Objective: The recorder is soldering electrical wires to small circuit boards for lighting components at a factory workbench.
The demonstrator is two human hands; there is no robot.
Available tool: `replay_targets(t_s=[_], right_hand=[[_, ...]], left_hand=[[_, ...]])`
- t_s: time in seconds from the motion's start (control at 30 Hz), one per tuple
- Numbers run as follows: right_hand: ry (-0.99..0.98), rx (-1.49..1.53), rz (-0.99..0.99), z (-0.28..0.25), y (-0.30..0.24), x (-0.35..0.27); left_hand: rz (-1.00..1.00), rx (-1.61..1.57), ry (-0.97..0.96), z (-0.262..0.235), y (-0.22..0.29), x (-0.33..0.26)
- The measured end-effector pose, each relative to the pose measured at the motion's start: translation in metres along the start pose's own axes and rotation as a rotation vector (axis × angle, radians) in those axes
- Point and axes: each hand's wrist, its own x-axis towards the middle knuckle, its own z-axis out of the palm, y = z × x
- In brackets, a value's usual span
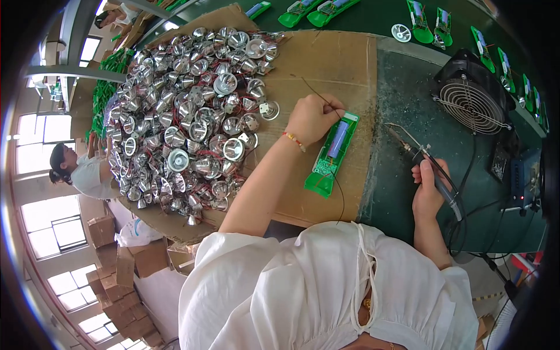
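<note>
A green plastic housing (319, 182) lies on the cardboard in front of me, with a blue-purple cylindrical battery (339, 139) and a small green circuit board (325, 165) inside. My left hand (313, 119) is closed in a pinch at the housing's far end, on a thin dark wire (313, 88) that sticks out past the fingers. Another dark wire (343, 201) trails from the near end. To the right, my right hand (429, 189) grips a soldering iron (413, 153) with a thin metal guide along it. Its tip points toward the housing but stays apart from it.
Many silver reflector cups (192, 125) with red wires are heaped at left on the cardboard (326, 58). A black fan (471, 99) with a wire grille stands at right, near a blue box (525, 181). More green housings (419, 22) line the far edge. Another person (84, 169) is at far left.
</note>
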Motion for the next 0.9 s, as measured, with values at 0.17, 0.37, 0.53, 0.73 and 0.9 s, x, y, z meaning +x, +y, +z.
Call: replay_targets(t_s=[0.17, 0.37, 0.53, 0.73, 0.9], right_hand=[[-0.018, 0.001, -0.037, -0.002, 0.006, 0.001], [-0.044, -0.048, -0.072, 0.004, 0.003, -0.003], [-0.038, -0.060, -0.085, 0.000, 0.001, -0.007], [-0.066, -0.065, -0.087, 0.004, -0.001, -0.014], [-0.076, -0.067, -0.118, 0.004, -0.009, -0.018]], left_hand=[[0.118, 0.020, 0.402, 0.001, -0.008, -0.027], [0.108, 0.955, 0.719, -0.055, -0.041, -0.049], [0.361, 0.973, 0.480, -0.028, -0.051, -0.064], [0.238, 0.973, 0.690, -0.049, -0.039, -0.063], [0.171, 1.025, 0.521, -0.037, -0.043, -0.064]])
